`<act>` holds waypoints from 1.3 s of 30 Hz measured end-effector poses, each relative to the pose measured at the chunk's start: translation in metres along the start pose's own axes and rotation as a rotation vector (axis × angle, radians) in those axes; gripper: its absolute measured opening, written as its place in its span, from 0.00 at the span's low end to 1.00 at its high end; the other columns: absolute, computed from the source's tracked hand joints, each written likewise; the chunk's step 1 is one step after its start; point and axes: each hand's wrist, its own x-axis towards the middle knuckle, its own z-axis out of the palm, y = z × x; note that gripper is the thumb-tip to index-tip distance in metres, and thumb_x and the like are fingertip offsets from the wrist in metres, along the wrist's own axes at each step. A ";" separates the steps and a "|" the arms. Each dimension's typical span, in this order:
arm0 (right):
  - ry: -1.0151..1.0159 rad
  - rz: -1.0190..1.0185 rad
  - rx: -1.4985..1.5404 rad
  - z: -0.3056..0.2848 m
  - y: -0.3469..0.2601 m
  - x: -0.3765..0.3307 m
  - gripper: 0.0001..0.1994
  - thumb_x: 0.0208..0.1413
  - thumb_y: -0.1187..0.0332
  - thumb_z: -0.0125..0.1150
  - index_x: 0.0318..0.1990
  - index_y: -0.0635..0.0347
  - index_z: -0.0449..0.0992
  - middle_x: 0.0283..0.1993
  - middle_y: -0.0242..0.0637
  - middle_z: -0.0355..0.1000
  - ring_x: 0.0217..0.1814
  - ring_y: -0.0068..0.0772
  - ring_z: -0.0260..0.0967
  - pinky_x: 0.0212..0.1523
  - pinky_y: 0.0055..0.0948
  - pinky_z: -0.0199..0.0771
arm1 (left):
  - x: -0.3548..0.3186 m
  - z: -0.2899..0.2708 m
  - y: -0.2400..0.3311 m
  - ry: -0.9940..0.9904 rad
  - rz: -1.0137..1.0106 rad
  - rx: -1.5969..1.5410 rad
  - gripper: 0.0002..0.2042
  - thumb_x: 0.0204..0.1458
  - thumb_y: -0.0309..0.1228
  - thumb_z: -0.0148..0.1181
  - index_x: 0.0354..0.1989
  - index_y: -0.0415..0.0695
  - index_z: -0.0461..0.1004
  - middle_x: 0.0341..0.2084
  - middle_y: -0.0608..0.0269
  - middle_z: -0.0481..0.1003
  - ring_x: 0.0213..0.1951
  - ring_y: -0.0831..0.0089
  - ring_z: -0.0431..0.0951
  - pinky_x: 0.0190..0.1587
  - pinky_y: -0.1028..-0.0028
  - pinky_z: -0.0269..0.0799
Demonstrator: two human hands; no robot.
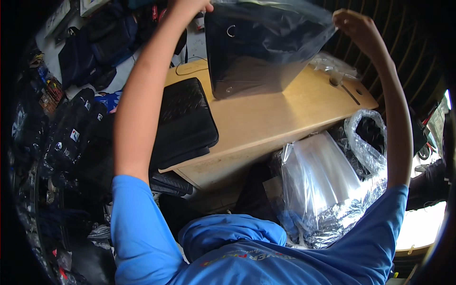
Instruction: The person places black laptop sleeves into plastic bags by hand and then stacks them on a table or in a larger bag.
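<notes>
A clear plastic bag (pixel 304 35) with a flat black case (pixel 249 45) in it stands up over the far part of the wooden table. The case shows a small metal ring, and its lower edge is at the tabletop. My right hand (pixel 354 23) is closed on the bag's upper right corner. At the bag's upper left corner, my left hand (pixel 202 5) is closed on the plastic, partly cut off by the picture's upper edge. Left of the bag, black zipped sleeves (pixel 187 114) lie stacked on the table, partly behind my left forearm.
The wooden table (pixel 251 118) has a slot and a hole at its right end. Crumpled clear plastic (pixel 332 65) lies there. Flat clear bags (pixel 318 171) are piled nearer me at right. Wrapped black goods (pixel 66 137) and dark backpacks (pixel 99 42) crowd the left.
</notes>
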 end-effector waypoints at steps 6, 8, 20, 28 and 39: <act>0.251 -0.032 0.030 -0.037 -0.019 0.078 0.05 0.46 0.73 0.61 0.31 0.63 0.78 0.31 0.39 0.76 0.32 0.33 0.74 0.36 0.29 0.73 | 0.065 -0.037 -0.015 0.067 0.057 -0.181 0.11 0.53 0.27 0.55 0.23 0.30 0.75 0.14 0.54 0.74 0.14 0.67 0.76 0.14 0.72 0.68; 0.326 -0.075 0.043 -0.043 -0.009 0.090 0.04 0.44 0.76 0.60 0.29 0.63 0.77 0.30 0.39 0.75 0.31 0.33 0.74 0.35 0.28 0.73 | 0.077 -0.044 -0.010 0.084 0.076 -0.219 0.11 0.52 0.27 0.56 0.22 0.31 0.75 0.13 0.54 0.74 0.13 0.68 0.75 0.14 0.72 0.68; 0.279 -0.140 0.327 -0.065 0.017 0.117 0.07 0.41 0.82 0.57 0.30 0.66 0.77 0.29 0.39 0.75 0.28 0.29 0.71 0.30 0.28 0.72 | 0.094 -0.103 0.021 -0.150 -0.007 -0.163 0.07 0.50 0.25 0.60 0.28 0.31 0.76 0.19 0.54 0.76 0.15 0.76 0.73 0.16 0.79 0.68; 0.209 -0.094 0.258 -0.069 0.007 0.109 0.06 0.45 0.78 0.57 0.33 0.64 0.77 0.28 0.35 0.74 0.28 0.24 0.69 0.30 0.26 0.71 | 0.076 -0.123 0.027 -0.484 -0.190 -0.216 0.09 0.50 0.21 0.57 0.38 0.29 0.74 0.28 0.50 0.78 0.20 0.78 0.75 0.20 0.85 0.71; -0.034 0.088 0.221 -0.067 -0.005 0.096 0.10 0.49 0.64 0.61 0.36 0.58 0.79 0.28 0.36 0.75 0.27 0.27 0.70 0.31 0.28 0.71 | 0.054 -0.117 0.032 -0.620 0.035 -0.182 0.10 0.48 0.17 0.48 0.37 0.33 0.75 0.32 0.53 0.77 0.20 0.75 0.76 0.19 0.80 0.69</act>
